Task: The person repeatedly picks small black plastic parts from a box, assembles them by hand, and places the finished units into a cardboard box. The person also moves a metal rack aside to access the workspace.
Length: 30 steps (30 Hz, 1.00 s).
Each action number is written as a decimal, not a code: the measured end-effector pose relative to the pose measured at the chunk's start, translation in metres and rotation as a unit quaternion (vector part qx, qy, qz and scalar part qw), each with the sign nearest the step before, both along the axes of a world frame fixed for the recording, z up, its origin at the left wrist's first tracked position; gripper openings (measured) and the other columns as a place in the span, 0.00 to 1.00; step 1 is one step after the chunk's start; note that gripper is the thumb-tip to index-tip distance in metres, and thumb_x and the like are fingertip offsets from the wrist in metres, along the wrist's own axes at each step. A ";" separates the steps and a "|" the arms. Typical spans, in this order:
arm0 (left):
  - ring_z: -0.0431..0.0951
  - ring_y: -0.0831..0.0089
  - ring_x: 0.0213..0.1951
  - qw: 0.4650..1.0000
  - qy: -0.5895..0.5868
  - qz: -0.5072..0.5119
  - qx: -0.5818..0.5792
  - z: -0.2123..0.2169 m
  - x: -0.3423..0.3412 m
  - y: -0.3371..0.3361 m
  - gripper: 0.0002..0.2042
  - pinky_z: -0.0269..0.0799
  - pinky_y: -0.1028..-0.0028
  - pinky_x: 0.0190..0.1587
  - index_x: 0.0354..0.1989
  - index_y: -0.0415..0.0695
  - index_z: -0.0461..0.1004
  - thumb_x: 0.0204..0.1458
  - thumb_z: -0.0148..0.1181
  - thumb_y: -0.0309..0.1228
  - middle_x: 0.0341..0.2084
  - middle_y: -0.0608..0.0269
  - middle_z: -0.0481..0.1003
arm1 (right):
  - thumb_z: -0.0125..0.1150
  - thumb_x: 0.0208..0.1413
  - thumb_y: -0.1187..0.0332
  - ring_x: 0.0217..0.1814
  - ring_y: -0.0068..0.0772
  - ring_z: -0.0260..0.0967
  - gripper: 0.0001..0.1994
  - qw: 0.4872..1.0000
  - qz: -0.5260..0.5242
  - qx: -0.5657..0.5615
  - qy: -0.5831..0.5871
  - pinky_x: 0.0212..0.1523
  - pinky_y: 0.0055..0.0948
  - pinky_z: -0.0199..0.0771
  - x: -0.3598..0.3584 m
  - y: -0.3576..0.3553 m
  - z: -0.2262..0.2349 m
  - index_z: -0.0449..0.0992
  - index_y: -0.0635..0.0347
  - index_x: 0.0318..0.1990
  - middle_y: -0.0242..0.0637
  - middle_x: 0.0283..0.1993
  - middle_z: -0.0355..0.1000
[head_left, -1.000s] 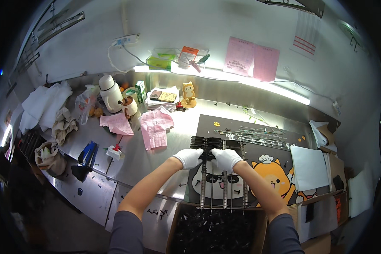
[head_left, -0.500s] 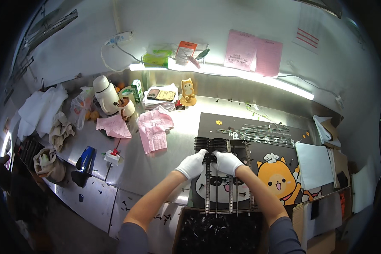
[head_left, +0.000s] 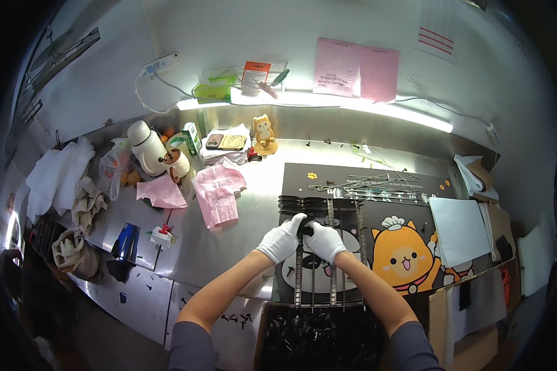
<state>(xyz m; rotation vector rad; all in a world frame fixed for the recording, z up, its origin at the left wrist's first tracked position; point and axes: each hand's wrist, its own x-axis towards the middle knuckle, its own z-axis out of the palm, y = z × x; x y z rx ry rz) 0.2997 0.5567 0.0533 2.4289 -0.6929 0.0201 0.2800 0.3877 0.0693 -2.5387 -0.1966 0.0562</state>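
Note:
Both hands wear white gloves and meet over a metal rack (head_left: 298, 278) with notched bars and thin rods. My left hand (head_left: 282, 242) is closed, its fingertips pinching a small black piece (head_left: 306, 226). From the other side my right hand (head_left: 324, 241) closes on the same piece. The piece is mostly hidden by the fingers, so its exact kind cannot be made out. Just beyond the hands, several flat black pieces (head_left: 302, 204) sit in a row across the rack's far part. Under the rack lies a dark mat (head_left: 377, 213) with cartoon animals.
A tray of small black parts (head_left: 319, 340) stands at the near edge. Thin metal rods (head_left: 377, 185) lie on the mat's far part. White sheets (head_left: 458, 232) are at right. Pink papers (head_left: 216, 191), a white flask (head_left: 147, 142) and a cat figurine (head_left: 264, 133) stand left and back.
My hands have come closer together over the black piece, the right one shifting left and turning inward. The whole view has shifted slightly.

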 end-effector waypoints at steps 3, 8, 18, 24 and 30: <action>0.78 0.45 0.31 0.994 -0.077 -0.032 0.066 0.007 0.002 0.001 0.22 0.76 0.54 0.32 0.55 0.48 0.59 0.50 0.53 0.25 0.32 0.45 0.77 | 0.57 0.52 0.62 0.32 0.52 0.76 0.15 0.985 0.047 -0.161 -0.049 0.37 0.42 0.78 -0.001 -0.005 0.017 0.76 0.56 0.46 0.51 0.30 0.77; 0.78 0.40 0.30 0.997 0.040 0.057 0.046 0.014 0.001 -0.012 0.20 0.73 0.50 0.36 0.52 0.45 0.59 0.49 0.53 0.28 0.30 0.39 0.76 | 0.57 0.55 0.65 0.25 0.46 0.75 0.08 0.988 0.029 0.045 -0.143 0.28 0.41 0.76 -0.039 -0.016 -0.007 0.76 0.48 0.42 0.42 0.24 0.75; 0.75 0.75 0.20 0.756 0.565 -0.025 -0.330 0.065 0.010 0.035 0.12 0.70 0.79 0.19 0.51 0.45 0.62 0.61 0.51 0.31 0.28 0.57 0.76 | 0.61 0.53 0.67 0.33 0.42 0.76 0.10 0.970 0.063 0.081 -0.221 0.32 0.38 0.76 -0.040 0.001 -0.026 0.74 0.50 0.43 0.37 0.35 0.75; 0.73 0.82 0.26 0.804 0.437 -0.007 -0.404 0.079 -0.056 0.031 0.08 0.67 0.84 0.22 0.43 0.49 0.65 0.58 0.54 0.23 0.30 0.64 0.74 | 0.58 0.57 0.69 0.29 0.13 0.63 0.03 0.894 -0.040 0.444 0.050 0.30 0.18 0.68 -0.041 -0.018 0.024 0.73 0.54 0.37 0.21 0.29 0.64; 0.71 0.79 0.28 0.819 0.447 -0.019 -0.360 0.081 -0.130 0.007 0.25 0.67 0.78 0.24 0.59 0.44 0.58 0.52 0.51 0.16 0.33 0.63 0.68 | 0.61 0.55 0.56 0.27 0.41 0.73 0.12 0.962 0.179 -0.036 -0.202 0.28 0.36 0.75 -0.116 -0.012 0.072 0.75 0.55 0.33 0.36 0.28 0.71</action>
